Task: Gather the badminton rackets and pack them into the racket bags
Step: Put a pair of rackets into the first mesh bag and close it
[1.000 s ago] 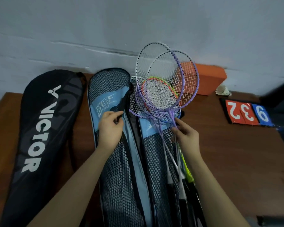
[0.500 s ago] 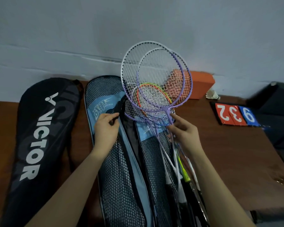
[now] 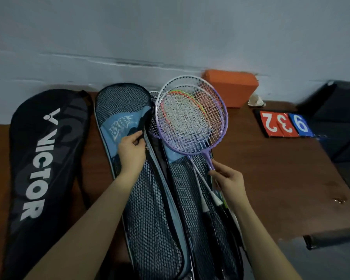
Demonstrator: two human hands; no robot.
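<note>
Hands at work over two mesh racket bags [image 3: 150, 209] lying side by side on a brown surface [image 3: 281, 178]. Left hand [image 3: 131, 152] pinches the dark zipper edge of the nearer-left bag, its grip clamped on the fabric. Right hand [image 3: 227, 178] has its grip closed on the shafts of two purple-and-white rackets [image 3: 190, 122], heads fanned above the right bag (an orange and a green frame lie beneath). A black Victor bag [image 3: 40, 158] lies far left.

Rackets [image 3: 190, 120] on mesh bags [image 3: 150, 209]; Victor bag [image 3: 38, 158] left.
</note>
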